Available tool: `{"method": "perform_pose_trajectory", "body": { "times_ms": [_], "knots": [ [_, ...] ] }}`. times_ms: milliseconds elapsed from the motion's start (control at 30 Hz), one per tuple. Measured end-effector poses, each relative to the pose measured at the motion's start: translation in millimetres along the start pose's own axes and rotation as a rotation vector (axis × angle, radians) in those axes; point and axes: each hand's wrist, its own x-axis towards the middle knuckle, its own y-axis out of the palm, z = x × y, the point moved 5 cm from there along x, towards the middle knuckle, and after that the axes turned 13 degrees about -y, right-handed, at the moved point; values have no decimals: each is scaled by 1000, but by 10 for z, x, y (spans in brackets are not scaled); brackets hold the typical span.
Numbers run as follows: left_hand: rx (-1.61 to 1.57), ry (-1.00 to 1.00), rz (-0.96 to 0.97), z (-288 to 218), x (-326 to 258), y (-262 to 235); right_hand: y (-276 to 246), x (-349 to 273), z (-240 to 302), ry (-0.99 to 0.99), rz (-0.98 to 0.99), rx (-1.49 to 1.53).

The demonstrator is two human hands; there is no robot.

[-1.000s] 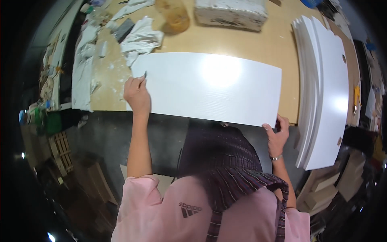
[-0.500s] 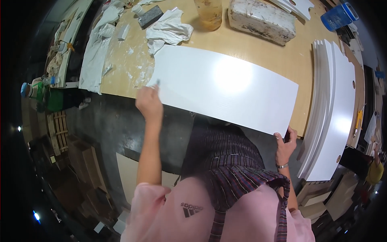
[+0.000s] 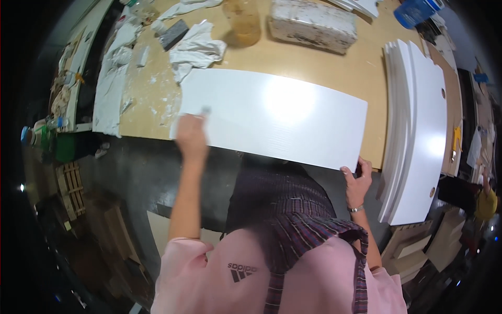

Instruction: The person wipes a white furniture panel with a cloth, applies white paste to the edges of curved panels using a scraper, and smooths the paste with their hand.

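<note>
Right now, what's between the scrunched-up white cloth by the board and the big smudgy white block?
A see-through, amber-brown container. The head view shows it on the table, beyond the white board, between the cloth and the block.

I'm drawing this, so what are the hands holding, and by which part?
The right hand holds the white board by its near right corner. The left hand seems to pinch a small grey thing, too blurred to tell by which part.
</note>
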Motion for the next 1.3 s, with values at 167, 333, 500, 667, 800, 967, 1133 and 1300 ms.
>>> {"method": "perform_pose_trajectory", "body": {
  "times_ms": [167,333,500,667,800,967,1133,1300],
  "knots": [
    [-186,-180,-80,709,564,-131,14,50,27,-19,-23,33],
    [157,-137,-84,977,1154,-150,29,41,111,-35,-20,19],
    [88,-19,-152,870,1577,-145,74,-78,132,-1,-76,12],
    [-54,-206,-43,1312,1902,43,142,-147,708,-31,-242,-397],
    [-118,-212,270,1226,1897,98,795,200,1299,-217,-127,-451],
    [-213,-108,798,928,811,-156,1942,1126,1877,-315,220,-414],
    [-382,-140,1047,997,743,-102,2355,1414,1871,-281,350,-564],
    [-414,56,1055,912,729,-13,2292,1352,1854,-219,380,-616]
  ]
}}
